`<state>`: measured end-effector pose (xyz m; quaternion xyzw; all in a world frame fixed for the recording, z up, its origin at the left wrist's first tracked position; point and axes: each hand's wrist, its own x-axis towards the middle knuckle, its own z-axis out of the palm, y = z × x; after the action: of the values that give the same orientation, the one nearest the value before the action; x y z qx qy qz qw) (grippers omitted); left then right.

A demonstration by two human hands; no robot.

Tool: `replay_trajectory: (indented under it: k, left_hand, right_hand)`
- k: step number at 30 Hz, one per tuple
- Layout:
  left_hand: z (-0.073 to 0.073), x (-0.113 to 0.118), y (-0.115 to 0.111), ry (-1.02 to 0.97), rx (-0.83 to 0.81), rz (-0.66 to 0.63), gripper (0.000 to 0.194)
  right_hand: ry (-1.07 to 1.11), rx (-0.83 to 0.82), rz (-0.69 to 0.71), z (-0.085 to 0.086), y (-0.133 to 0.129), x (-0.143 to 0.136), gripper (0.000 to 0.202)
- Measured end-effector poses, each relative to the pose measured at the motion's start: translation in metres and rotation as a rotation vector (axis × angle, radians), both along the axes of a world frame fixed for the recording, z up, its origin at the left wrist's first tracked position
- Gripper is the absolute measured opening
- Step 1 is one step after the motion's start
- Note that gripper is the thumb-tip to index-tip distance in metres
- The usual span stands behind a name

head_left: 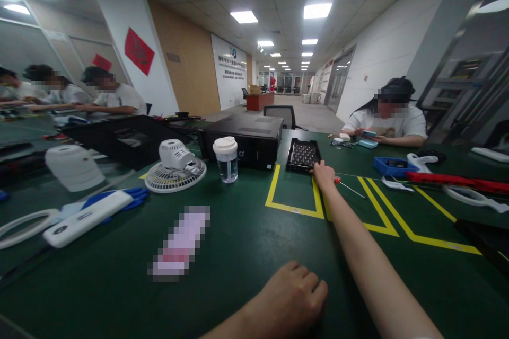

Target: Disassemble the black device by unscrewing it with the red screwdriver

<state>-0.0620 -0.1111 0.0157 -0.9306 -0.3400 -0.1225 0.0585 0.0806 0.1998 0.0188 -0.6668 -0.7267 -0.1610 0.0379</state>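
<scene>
My right hand (324, 175) reaches far across the green table, its fingers closed on the near right corner of a black tray (303, 169). Rows of small dark pieces (304, 153), too small to name, fill that tray. Just right of the wrist lies a screwdriver (352, 189) with a red handle partly hidden behind the arm. My left hand (292, 294) rests on the table close to me, fingers curled in a loose fist, with nothing visible in it.
Yellow tape outlines (296, 211) mark the table. A lidded cup (227, 161), a black computer case (246, 135) and a white fan (175, 169) stand left of the tray. A blue box (393, 167) lies right. A person (392, 114) sits across; others sit at far left.
</scene>
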Motion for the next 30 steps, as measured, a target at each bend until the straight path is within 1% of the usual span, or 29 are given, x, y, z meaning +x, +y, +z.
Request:
replay_trajectory:
  k: [5,7,11,13,15,17,19,21,23,25,26,28,30]
  left_hand:
    - [-0.01,0.003,0.003,0.011,0.01,0.0,0.01]
    - [-0.012,0.003,0.004,0.016,0.011,-0.001,0.009]
    - [-0.006,0.002,0.003,0.011,0.001,0.007,0.009]
    - [-0.002,0.001,0.002,0.013,-0.007,0.007,0.011]
    - [0.002,0.0,0.002,0.011,-0.018,0.015,0.012]
    - [0.003,0.0,0.002,0.011,-0.034,0.013,0.012]
    - [0.002,0.001,0.002,0.018,-0.05,0.021,0.014]
    - [0.001,0.002,0.002,0.03,-0.061,0.024,0.015]
    - [0.001,0.002,0.001,0.046,-0.074,0.02,0.016]
    - [0.002,0.003,0.0,0.054,-0.091,0.026,0.018]
    - [0.003,0.003,0.0,0.057,-0.099,0.021,0.018]
    - [0.004,0.004,-0.002,0.065,-0.107,0.019,0.02]
    - [0.004,0.004,-0.004,0.076,-0.109,0.011,0.021]
  right_hand:
    - [0.022,-0.003,-0.028,0.002,0.013,-0.007,0.039]
    - [0.023,-0.015,-0.03,0.005,0.014,-0.009,0.039]
    - [0.009,-0.035,-0.03,0.014,0.011,-0.005,0.04]
    - [-0.003,-0.041,-0.031,0.021,0.005,0.004,0.042]
    - [-0.02,-0.049,-0.03,0.03,-0.006,0.019,0.04]
    - [-0.038,-0.058,-0.031,0.041,-0.021,0.041,0.035]
    - [-0.058,-0.063,-0.044,0.053,-0.043,0.071,0.032]
    - [-0.075,-0.063,-0.068,0.063,-0.068,0.106,0.032]
    - [-0.092,-0.07,-0.104,0.067,-0.097,0.147,0.034]
    - [-0.146,-0.06,-0.129,0.066,-0.127,0.189,0.035]
    - [-0.159,-0.082,-0.175,0.063,-0.143,0.211,0.035]
    - [-0.154,-0.149,-0.253,0.053,-0.175,0.253,0.039]
    - [-0.134,-0.169,-0.307,0.038,-0.209,0.292,0.042]
